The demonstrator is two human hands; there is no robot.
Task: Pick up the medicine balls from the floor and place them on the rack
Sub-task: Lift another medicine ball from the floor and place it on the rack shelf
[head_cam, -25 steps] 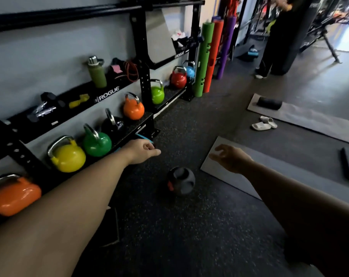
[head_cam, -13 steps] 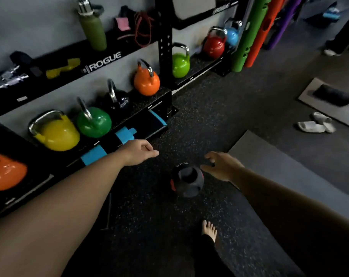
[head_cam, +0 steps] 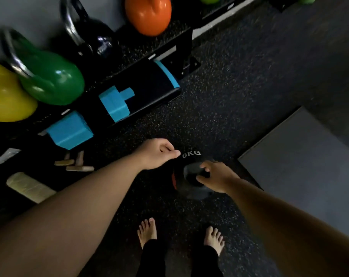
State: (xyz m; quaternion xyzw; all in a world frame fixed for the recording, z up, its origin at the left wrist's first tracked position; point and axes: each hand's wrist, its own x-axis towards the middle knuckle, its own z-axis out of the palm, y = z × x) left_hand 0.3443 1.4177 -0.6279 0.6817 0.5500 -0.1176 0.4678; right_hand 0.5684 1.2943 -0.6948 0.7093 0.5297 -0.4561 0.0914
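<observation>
Four kettlebells sit on the rack's [head_cam: 177, 40] low shelf: a yellow one [head_cam: 6, 94] cut off at the left edge, a green one [head_cam: 49, 78], a black one [head_cam: 95, 42] and an orange one [head_cam: 148, 14] cut off at the top. On the speckled floor [head_cam: 239, 76] in front of the bare feet [head_cam: 147, 230] lies the dark medicine ball [head_cam: 191, 156] marked 6KG, half hidden under both hands. Right hand [head_cam: 217, 176] has its fingers curled into the ball's recessed grip, closing around the handle. Left hand [head_cam: 155, 153] hovers loosely curled at the ball's upper left edge, holding nothing; contact is hard to judge. Everything is motion-blurred.
</observation>
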